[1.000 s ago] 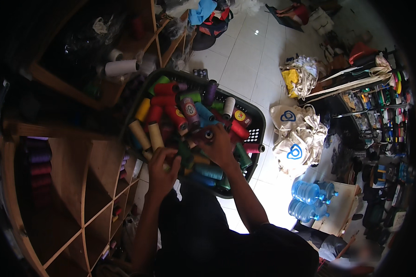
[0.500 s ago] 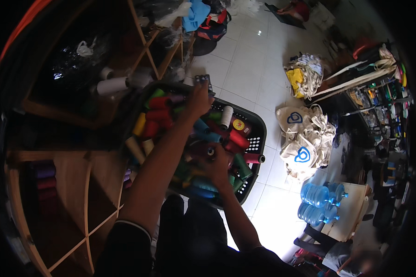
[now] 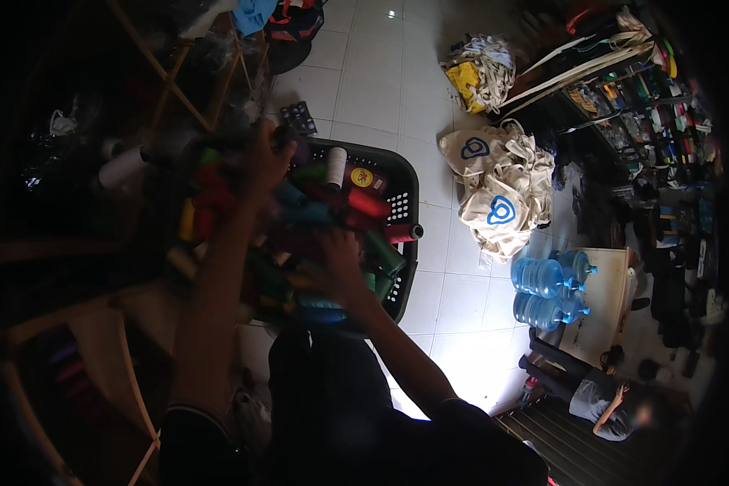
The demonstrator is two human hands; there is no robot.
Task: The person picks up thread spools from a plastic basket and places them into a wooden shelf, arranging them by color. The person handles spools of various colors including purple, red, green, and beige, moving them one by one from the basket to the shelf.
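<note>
A dark plastic basket (image 3: 409, 182) is piled with thread spools, among them a red spool (image 3: 368, 203), a white spool (image 3: 336, 168) and a green spool (image 3: 385, 253). My left hand (image 3: 269, 162) is over its far left side, fingers closed around something dark and roundish, too blurred to name. Over the near middle of the pile is my right hand (image 3: 340, 259), smeared by motion; its fingers reach among the spools, and whether they grip one does not show. A dark pack with rows of round bumps (image 3: 298, 118) lies on the floor just past the basket's far edge.
Wooden shelving (image 3: 134, 364) stands close on my left. On the right are cream cloth bags (image 3: 502, 182), a cloth pile (image 3: 484, 74), blue water jugs (image 3: 543, 279) and a crowded rack (image 3: 632, 105). A person (image 3: 599, 405) is at the lower right.
The view has shifted, so the basket appears farther left. My left hand has moved off the dark pack to the basket's far edge. The dark red spool by my right hand is no longer distinct.
</note>
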